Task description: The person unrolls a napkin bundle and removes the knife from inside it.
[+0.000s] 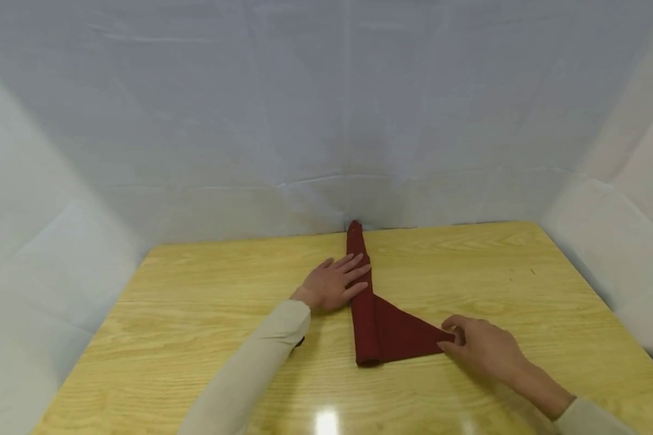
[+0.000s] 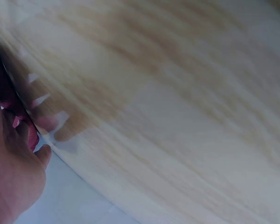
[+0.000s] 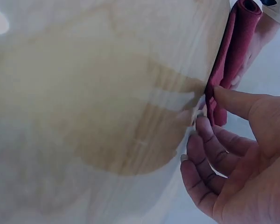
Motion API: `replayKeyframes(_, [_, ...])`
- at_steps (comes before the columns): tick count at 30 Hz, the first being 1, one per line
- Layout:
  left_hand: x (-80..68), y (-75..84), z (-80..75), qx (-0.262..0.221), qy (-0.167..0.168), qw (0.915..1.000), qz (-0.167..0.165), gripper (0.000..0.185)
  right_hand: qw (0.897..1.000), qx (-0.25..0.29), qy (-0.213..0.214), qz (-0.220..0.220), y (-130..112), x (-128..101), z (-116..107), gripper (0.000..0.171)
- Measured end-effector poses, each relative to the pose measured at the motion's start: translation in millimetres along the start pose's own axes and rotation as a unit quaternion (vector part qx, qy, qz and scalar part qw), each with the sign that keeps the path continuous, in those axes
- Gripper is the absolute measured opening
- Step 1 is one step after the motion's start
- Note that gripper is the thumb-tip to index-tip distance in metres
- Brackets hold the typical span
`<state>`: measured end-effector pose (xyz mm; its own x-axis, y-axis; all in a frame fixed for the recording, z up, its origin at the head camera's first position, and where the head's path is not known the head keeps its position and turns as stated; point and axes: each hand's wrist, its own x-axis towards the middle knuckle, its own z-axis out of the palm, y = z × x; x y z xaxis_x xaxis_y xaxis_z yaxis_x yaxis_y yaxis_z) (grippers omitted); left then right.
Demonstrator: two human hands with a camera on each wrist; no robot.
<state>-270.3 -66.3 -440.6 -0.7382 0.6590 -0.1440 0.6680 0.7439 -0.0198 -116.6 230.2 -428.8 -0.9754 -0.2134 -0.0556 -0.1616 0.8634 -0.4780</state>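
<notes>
A dark red napkin (image 1: pixel 383 329) lies on the wooden table (image 1: pixel 196 302). Its left side is rolled into a long strip running to the far edge, and a flat triangle sticks out to the right. My left hand (image 1: pixel 337 281) rests flat on the rolled strip with straight fingers. My right hand (image 1: pixel 457 335) pinches the triangle's right corner between thumb and fingers. In the right wrist view the thumb and forefinger of that hand (image 3: pixel 207 107) meet at the napkin (image 3: pixel 231 60) corner. The left wrist view is blurred and shows the left hand (image 2: pixel 14 172) against red cloth (image 2: pixel 9 100).
White sheeting (image 1: pixel 326 121) walls the table at the back and on both sides. Bare wood spreads left and right of the napkin, with a light glare near the front edge (image 1: pixel 326 420).
</notes>
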Motion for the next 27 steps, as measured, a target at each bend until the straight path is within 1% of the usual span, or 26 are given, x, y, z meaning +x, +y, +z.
replayKeyframes(4, [0.5,-0.7,1.0,0.000,0.005,1.0000,0.004,0.059,1.000,-0.006,0.000,-0.025,3,2,-6,0.036])
replayKeyframes(7, [0.8,-1.1,2.2,0.001,0.007,1.0000,0.005,0.059,0.999,0.003,0.004,-0.049,8,4,-11,0.036])
replayKeyframes(10, [0.6,-1.3,2.7,-0.002,0.009,0.9999,0.005,0.059,0.997,0.036,-0.004,-0.075,14,8,-16,0.039])
replayKeyframes(12, [0.4,-1.4,2.5,-0.003,0.009,0.9999,0.003,0.059,0.993,0.063,-0.015,-0.102,18,10,-19,0.041])
replayKeyframes(14, [0.1,-1.2,2.4,-0.003,0.009,1.0000,0.001,0.058,0.989,0.076,-0.019,-0.124,21,12,-20,0.043])
replayKeyframes(15, [0.2,-1.2,2.5,-0.002,0.009,1.0000,0.000,0.058,0.988,0.075,-0.020,-0.136,22,13,-20,0.044])
replayKeyframes(18, [0.3,-0.7,2.2,-0.002,0.008,1.0000,0.000,0.058,0.984,0.052,-0.030,-0.170,25,17,-17,0.047])
replayKeyframes(22, [0.4,0.1,1.8,-0.004,0.009,0.9999,0.003,0.058,0.976,0.018,-0.061,-0.208,31,21,-13,0.051])
replayKeyframes(25, [0.4,0.7,1.5,-0.004,0.008,1.0000,0.001,0.058,0.970,0.006,-0.078,-0.231,34,24,-9,0.052])
replayKeyframes(27, [0.8,0.9,2.1,-0.004,0.008,1.0000,-0.001,0.058,0.968,-0.001,-0.083,-0.238,35,25,-6,0.052])
